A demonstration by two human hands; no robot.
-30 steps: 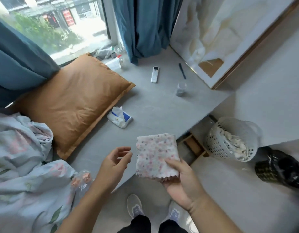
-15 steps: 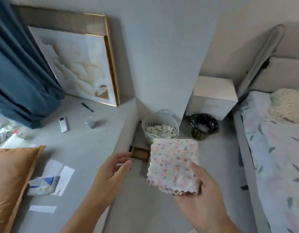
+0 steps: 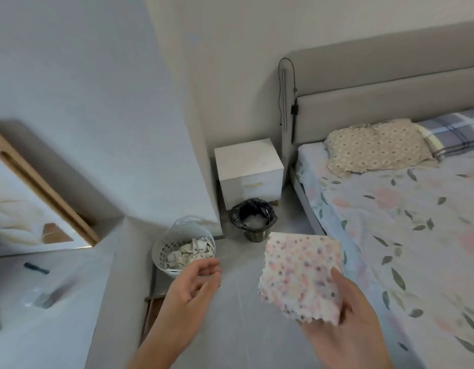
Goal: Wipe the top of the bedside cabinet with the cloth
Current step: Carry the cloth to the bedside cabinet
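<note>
My right hand (image 3: 345, 326) holds a folded white cloth (image 3: 299, 275) with pink and purple dots, thumb pressed on its right edge, at chest height. To its left, my left hand (image 3: 193, 286) hovers with fingers apart and nothing in it. The white bedside cabinet (image 3: 246, 158) stands farther off in the corner between a wall column and the bed, its top bare, a gold handle on its drawer. Both hands are well short of the cabinet.
A black-lined waste bin (image 3: 253, 218) sits on the floor right in front of the cabinet. A white basket (image 3: 182, 246) of rags stands left of it. The bed (image 3: 406, 222) with pillows fills the right. A grey window ledge (image 3: 57, 302) and framed picture lie left.
The view has swung right from the window ledge toward the bed, and the cabinet now sits near the centre. The cloth stays in my right hand; my left hand stays open.
</note>
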